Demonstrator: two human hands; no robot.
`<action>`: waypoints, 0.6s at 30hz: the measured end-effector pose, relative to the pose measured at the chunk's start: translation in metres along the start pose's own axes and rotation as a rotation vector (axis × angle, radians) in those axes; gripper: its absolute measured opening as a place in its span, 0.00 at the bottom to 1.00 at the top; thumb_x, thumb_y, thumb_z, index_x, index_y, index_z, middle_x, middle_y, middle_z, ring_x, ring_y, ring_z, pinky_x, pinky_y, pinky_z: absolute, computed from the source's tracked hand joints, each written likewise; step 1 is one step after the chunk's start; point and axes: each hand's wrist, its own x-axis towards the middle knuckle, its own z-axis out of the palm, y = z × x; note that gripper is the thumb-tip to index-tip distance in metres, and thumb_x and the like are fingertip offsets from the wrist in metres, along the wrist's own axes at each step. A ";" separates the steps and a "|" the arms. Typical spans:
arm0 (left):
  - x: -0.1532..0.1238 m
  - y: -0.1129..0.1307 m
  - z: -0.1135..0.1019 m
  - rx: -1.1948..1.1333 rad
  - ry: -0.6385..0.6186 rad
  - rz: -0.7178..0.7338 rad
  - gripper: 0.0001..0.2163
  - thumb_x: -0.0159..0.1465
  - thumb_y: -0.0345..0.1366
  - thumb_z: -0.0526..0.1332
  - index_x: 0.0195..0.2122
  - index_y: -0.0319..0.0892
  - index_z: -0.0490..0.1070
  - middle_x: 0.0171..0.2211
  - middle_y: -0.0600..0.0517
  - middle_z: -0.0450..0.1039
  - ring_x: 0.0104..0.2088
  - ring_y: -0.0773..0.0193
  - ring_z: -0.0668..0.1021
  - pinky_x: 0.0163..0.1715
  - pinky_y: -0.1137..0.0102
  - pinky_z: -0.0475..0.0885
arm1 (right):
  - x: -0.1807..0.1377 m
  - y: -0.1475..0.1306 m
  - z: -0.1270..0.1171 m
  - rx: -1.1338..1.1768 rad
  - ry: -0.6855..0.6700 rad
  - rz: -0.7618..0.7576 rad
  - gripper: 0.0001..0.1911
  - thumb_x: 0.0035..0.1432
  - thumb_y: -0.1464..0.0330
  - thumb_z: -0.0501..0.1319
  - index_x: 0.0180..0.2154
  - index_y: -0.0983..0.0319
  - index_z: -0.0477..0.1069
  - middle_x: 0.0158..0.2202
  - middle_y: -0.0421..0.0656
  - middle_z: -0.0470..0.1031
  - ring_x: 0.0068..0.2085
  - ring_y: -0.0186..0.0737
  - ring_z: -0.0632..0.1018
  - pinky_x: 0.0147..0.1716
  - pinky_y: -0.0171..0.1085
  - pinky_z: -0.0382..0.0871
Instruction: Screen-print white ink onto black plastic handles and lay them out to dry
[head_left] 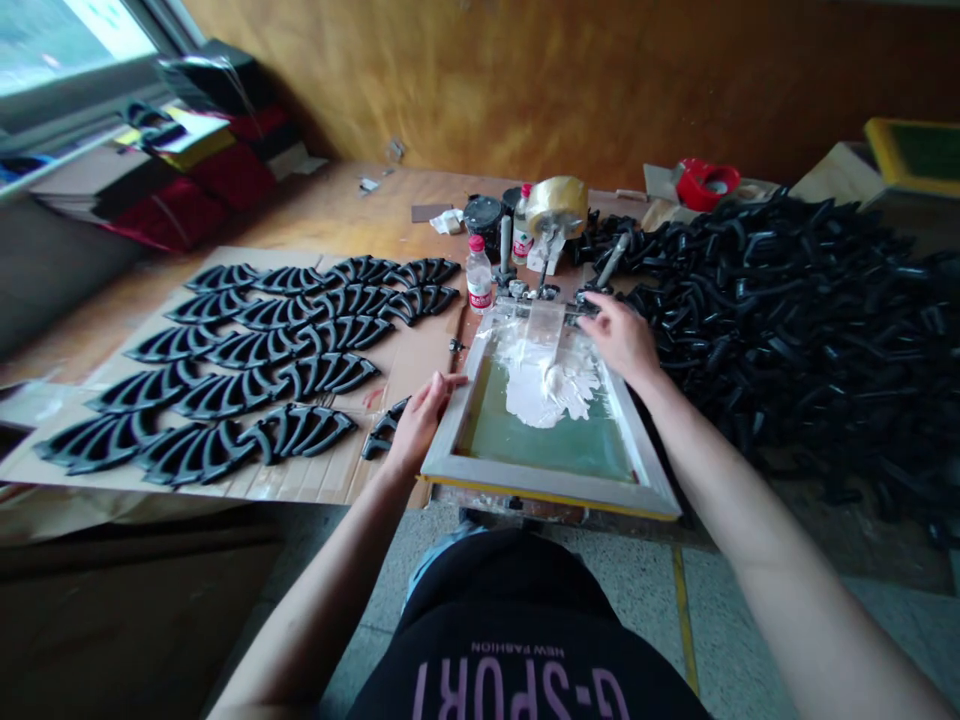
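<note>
A wooden screen-printing frame [540,482] with a green mesh lies in front of me, white ink [541,385] pooled in its far half. My left hand [420,420] grips the frame's left rail, fingers curled over the edge. A black curved piece [381,432] lies just left of that hand. My right hand [619,335] rests at the frame's far right corner, fingers closed near the metal hinge clamp [559,300] and the squeegee [546,330]; what it holds is hidden.
Rows of black curved pieces [255,370] lie on cardboard [315,480] at the left. A big heap of the same pieces [795,310] fills the right. Small bottles [478,275], a tape roll [556,205] and a red tape dispenser [706,183] stand behind the frame.
</note>
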 end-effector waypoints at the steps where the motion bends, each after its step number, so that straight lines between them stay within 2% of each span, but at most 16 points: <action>1: 0.004 0.013 0.003 -0.040 0.013 0.043 0.25 0.65 0.58 0.51 0.43 0.42 0.76 0.34 0.51 0.76 0.32 0.63 0.76 0.30 0.71 0.71 | -0.003 0.016 -0.005 -0.011 0.050 0.051 0.21 0.65 0.62 0.56 0.55 0.65 0.70 0.38 0.46 0.79 0.34 0.37 0.77 0.37 0.34 0.68; 3: 0.016 0.037 0.010 -0.164 0.034 0.160 0.25 0.66 0.57 0.49 0.42 0.41 0.74 0.35 0.50 0.75 0.31 0.65 0.76 0.29 0.71 0.71 | -0.020 0.041 -0.006 -0.035 0.083 0.115 0.23 0.68 0.63 0.48 0.47 0.74 0.74 0.33 0.47 0.79 0.29 0.33 0.75 0.33 0.30 0.68; 4: 0.023 0.048 0.015 -0.221 0.029 0.217 0.24 0.67 0.56 0.49 0.44 0.41 0.73 0.36 0.50 0.75 0.31 0.66 0.76 0.29 0.72 0.71 | -0.032 0.047 -0.001 -0.040 0.068 0.120 0.25 0.67 0.62 0.47 0.42 0.75 0.75 0.31 0.46 0.79 0.27 0.32 0.73 0.30 0.30 0.68; 5: 0.031 0.059 0.019 -0.262 0.014 0.261 0.23 0.67 0.55 0.49 0.46 0.41 0.72 0.36 0.50 0.74 0.31 0.66 0.76 0.29 0.72 0.71 | -0.047 0.049 0.007 -0.036 0.031 0.101 0.25 0.67 0.61 0.48 0.36 0.72 0.76 0.29 0.44 0.78 0.26 0.32 0.71 0.29 0.30 0.68; 7: 0.046 0.075 0.028 -0.290 -0.025 0.291 0.25 0.67 0.55 0.48 0.50 0.41 0.69 0.35 0.49 0.74 0.33 0.66 0.77 0.29 0.73 0.71 | -0.078 0.039 0.029 -0.028 -0.079 0.019 0.21 0.64 0.58 0.55 0.33 0.69 0.76 0.29 0.43 0.77 0.28 0.34 0.72 0.31 0.32 0.69; 9: 0.053 0.080 0.036 -0.314 -0.004 0.290 0.27 0.67 0.57 0.48 0.54 0.41 0.66 0.35 0.48 0.75 0.34 0.65 0.78 0.30 0.73 0.71 | -0.104 0.020 0.053 -0.063 -0.211 -0.082 0.14 0.59 0.58 0.63 0.32 0.63 0.76 0.33 0.45 0.78 0.35 0.40 0.75 0.36 0.35 0.69; 12: 0.039 0.060 0.046 -0.372 0.090 0.230 0.27 0.65 0.58 0.50 0.55 0.41 0.65 0.36 0.48 0.76 0.33 0.66 0.78 0.28 0.74 0.71 | -0.123 -0.005 0.073 -0.165 -0.365 -0.136 0.10 0.60 0.62 0.63 0.31 0.61 0.72 0.37 0.49 0.76 0.42 0.46 0.74 0.40 0.39 0.66; 14: 0.015 0.030 0.053 -0.340 -0.009 0.039 0.28 0.63 0.59 0.54 0.50 0.39 0.68 0.36 0.44 0.78 0.32 0.63 0.78 0.25 0.73 0.71 | -0.123 -0.018 0.073 -0.182 -0.410 -0.090 0.09 0.64 0.64 0.58 0.32 0.61 0.70 0.35 0.50 0.76 0.40 0.46 0.74 0.38 0.39 0.65; 16: -0.014 -0.004 0.061 -0.273 -0.222 -0.251 0.30 0.58 0.61 0.59 0.47 0.38 0.71 0.39 0.39 0.78 0.33 0.58 0.79 0.24 0.71 0.72 | -0.122 -0.038 0.068 -0.143 -0.401 -0.075 0.11 0.67 0.64 0.54 0.33 0.60 0.68 0.32 0.49 0.75 0.38 0.47 0.74 0.38 0.40 0.64; 18: -0.037 -0.034 0.065 -0.316 -0.235 -0.398 0.30 0.56 0.62 0.60 0.47 0.40 0.71 0.45 0.37 0.77 0.39 0.54 0.80 0.25 0.70 0.73 | -0.123 -0.069 0.065 -0.071 -0.358 -0.151 0.11 0.67 0.63 0.52 0.34 0.60 0.67 0.33 0.50 0.75 0.39 0.49 0.73 0.40 0.43 0.64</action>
